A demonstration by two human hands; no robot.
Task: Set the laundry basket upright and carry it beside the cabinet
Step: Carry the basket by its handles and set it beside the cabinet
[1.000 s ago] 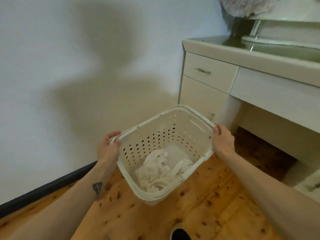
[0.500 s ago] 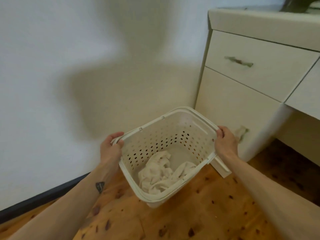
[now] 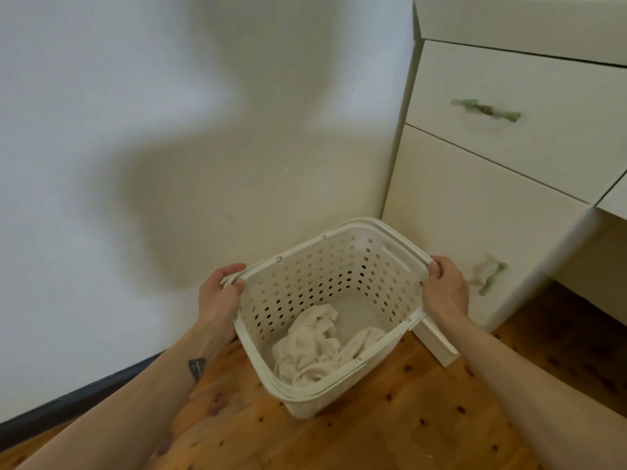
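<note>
A cream perforated laundry basket is upright, held low over the wooden floor in the corner between the wall and the cabinet. Crumpled white cloth lies at its bottom. My left hand grips the basket's left rim. My right hand grips the right rim, close to the cabinet's lower door. Whether the basket's base touches the floor I cannot tell.
The cream cabinet has a drawer with a green handle and a door with a second handle. A white wall with a dark skirting board stands behind. The wooden floor spreads below.
I have come closer to the cabinet and the wall. The basket has gone down and forward into the corner, still held by both hands.
</note>
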